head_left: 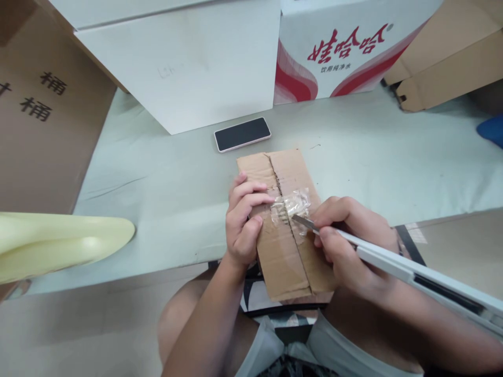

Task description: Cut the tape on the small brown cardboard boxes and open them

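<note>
A small brown cardboard box (280, 267) rests over my lap at the table's near edge, with a dark seam running down its top face. Crumpled clear tape (301, 200) sticks up across the middle of that seam. My left hand (247, 214) grips the box's left side, thumb and fingers on the top. In my right hand (356, 241) is a white utility knife (393, 264), pinched near its front. Its metal blade is out, and the tip lies at the tape by the seam.
A phone (242, 134) lies beyond the box on the pale green tabletop (188, 193). White boxes (196, 68) stand at the back. Brown cartons (51, 120) flank the left and right. A yellow curved object (66, 243) juts in at left, a blue one (491, 131) at right.
</note>
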Demonstrator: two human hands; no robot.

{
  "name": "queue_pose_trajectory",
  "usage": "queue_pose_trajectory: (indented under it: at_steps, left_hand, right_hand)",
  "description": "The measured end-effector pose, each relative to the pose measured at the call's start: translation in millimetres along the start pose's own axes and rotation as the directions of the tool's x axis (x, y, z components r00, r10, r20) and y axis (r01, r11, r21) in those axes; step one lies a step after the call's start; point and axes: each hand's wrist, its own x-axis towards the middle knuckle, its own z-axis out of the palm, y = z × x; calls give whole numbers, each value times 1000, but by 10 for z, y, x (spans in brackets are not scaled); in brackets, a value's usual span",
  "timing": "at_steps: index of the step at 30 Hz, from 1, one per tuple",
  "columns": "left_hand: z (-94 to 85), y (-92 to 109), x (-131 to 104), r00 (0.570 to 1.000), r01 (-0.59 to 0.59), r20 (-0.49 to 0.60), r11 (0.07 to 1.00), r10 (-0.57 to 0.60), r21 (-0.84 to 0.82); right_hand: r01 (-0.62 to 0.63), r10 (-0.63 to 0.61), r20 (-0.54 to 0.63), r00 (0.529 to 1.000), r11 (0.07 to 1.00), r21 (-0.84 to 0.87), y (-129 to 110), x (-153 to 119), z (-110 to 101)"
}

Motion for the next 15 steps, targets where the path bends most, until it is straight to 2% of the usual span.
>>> queue_pose_trajectory:
  at_steps: [7,15]
  left_hand:
    - [-13,0,6,1000,-15,11,1000,15,3]
    - [-5,-1,9,1000,-16,11,999,15,41]
  right_hand:
    - [-1,-4,-84,996,998,-62,20,-8,39]
    - [-3,-3,-55,998,994,-106,16,4,46]
